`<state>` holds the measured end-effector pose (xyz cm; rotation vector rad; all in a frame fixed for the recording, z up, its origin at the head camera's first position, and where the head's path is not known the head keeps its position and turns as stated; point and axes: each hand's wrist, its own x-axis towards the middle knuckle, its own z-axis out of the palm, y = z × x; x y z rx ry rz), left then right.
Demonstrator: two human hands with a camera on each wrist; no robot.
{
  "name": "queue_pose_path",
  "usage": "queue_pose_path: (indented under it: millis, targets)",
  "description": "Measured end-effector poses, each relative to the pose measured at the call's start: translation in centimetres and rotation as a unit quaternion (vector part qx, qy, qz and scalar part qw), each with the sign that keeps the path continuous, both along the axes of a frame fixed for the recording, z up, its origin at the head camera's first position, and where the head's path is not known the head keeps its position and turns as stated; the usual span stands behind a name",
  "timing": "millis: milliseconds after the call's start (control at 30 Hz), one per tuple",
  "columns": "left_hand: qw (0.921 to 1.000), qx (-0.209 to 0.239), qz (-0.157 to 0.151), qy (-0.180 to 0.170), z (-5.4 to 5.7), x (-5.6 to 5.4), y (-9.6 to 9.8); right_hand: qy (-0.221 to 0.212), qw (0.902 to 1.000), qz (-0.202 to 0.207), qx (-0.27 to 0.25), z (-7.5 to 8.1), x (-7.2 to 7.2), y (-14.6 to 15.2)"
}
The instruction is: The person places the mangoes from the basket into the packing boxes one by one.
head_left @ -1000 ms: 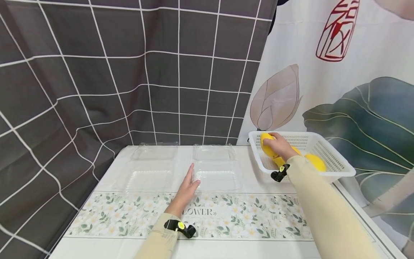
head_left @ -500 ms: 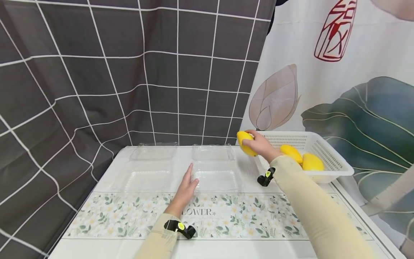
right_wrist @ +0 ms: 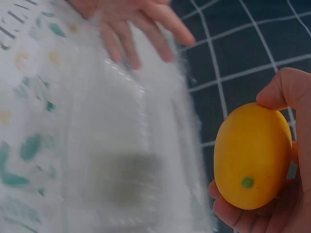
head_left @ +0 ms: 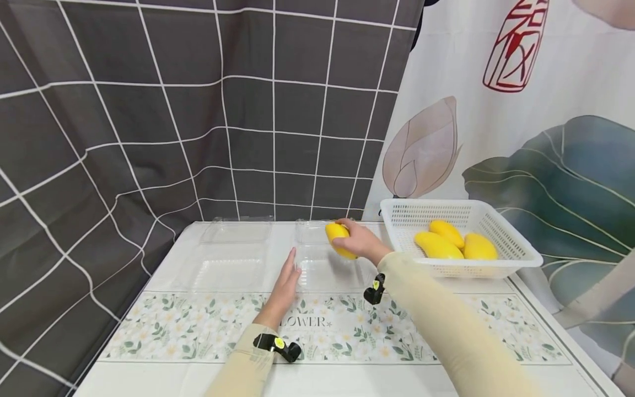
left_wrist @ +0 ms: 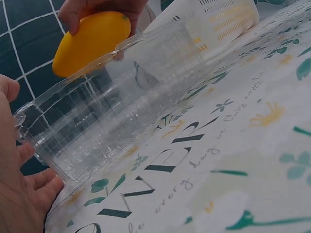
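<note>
My right hand (head_left: 361, 241) grips a yellow mango (head_left: 337, 236) with thumb and fingers, above an open clear plastic box (head_left: 327, 275). The right wrist view shows a green stem spot on this mango (right_wrist: 252, 150). My left hand (head_left: 285, 286) lies at the left side of that box, its fingers extended. In the left wrist view the fingertips (left_wrist: 48, 187) are at the box's wall, and the mango (left_wrist: 92, 41) hangs just over its rim. A second clear box (head_left: 228, 273) stands to the left, its lid laid back.
At the right of the table, a white perforated basket (head_left: 476, 269) holds three mangoes (head_left: 439, 245). A floral printed band (head_left: 397, 331) crosses the white table cover. Behind the table hang a dark grid-patterned curtain (head_left: 297, 110) and a printed white one (head_left: 431, 66).
My right hand has lifted the mango out of the basket and carried it left, over the right-hand clear box. The left hand has stayed nearly still.
</note>
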<state>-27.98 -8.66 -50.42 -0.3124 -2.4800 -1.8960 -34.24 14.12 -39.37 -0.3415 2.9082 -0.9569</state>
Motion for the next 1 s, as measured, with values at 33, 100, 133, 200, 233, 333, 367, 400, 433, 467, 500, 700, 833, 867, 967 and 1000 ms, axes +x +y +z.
queue_pose_path:
  millis: [33,100,133,200,233,333,367,400,433,467,500,700,833,867,967,1000]
  targets:
    - [1.0,0.002,0.001,-0.003,0.0,0.0,0.0,-0.001,1.0,0.004,0.003,-0.3,0.1,-0.5]
    - [0.9999,0.01,0.0,-0.013,0.0,-0.1,-0.1,-0.002,0.9998,0.012,0.013,-1.0,0.4,-1.5]
    - [0.9996,0.023,-0.003,-0.017,-0.1,-0.1,-0.1,-0.005,0.9997,0.015,0.018,-1.4,0.6,-2.0]
    - [0.9985,0.049,-0.009,-0.023,-0.2,-0.3,-0.1,-0.01,0.9993,0.024,0.028,-2.1,0.8,-2.8]
    - [0.9973,0.067,-0.015,-0.024,-0.3,-0.3,-0.1,-0.01,0.999,0.028,0.032,-2.4,0.9,-3.2]
    - [0.993,0.111,-0.03,-0.029,-0.3,-0.5,-0.2,-0.006,0.9982,0.038,0.046,-3.3,1.2,-4.0]
    - [0.9918,0.12,-0.03,-0.032,-0.3,-0.5,-0.2,-0.003,0.998,0.041,0.049,-3.6,1.3,-4.3]
    - [0.9904,0.13,-0.033,-0.034,-0.3,-0.5,-0.2,-0.001,0.9976,0.044,0.053,-3.8,1.4,-4.5]
    - [0.9892,0.138,-0.034,-0.035,-0.2,-0.5,-0.2,0.0,0.9972,0.049,0.057,-4.0,1.5,-4.7]
    - [0.9884,0.143,-0.035,-0.037,-0.2,-0.5,-0.2,0.002,0.9968,0.053,0.061,-4.2,1.6,-4.9]
    - [0.9872,0.15,-0.035,-0.039,-0.1,-0.6,-0.2,0.004,0.9964,0.057,0.063,-4.4,1.8,-5.1]
    - [0.9774,0.202,-0.045,-0.042,-0.1,-0.5,-0.3,0.004,0.9948,0.068,0.076,-5.0,2.5,-5.9]
    - [0.9753,0.211,-0.042,-0.05,0.0,-0.4,-0.2,-0.004,0.9947,0.069,0.076,-5.4,2.7,-6.1]
    - [0.9756,0.209,-0.042,-0.052,0.0,-0.3,-0.2,-0.006,0.9947,0.069,0.076,-5.5,2.7,-6.1]
    - [0.9764,0.205,-0.043,-0.052,0.1,-0.3,-0.2,-0.005,0.9943,0.075,0.076,-5.8,2.6,-6.1]
    - [0.9766,0.204,-0.043,-0.052,0.2,-0.3,-0.2,-0.005,0.9941,0.077,0.077,-5.9,2.6,-6.1]
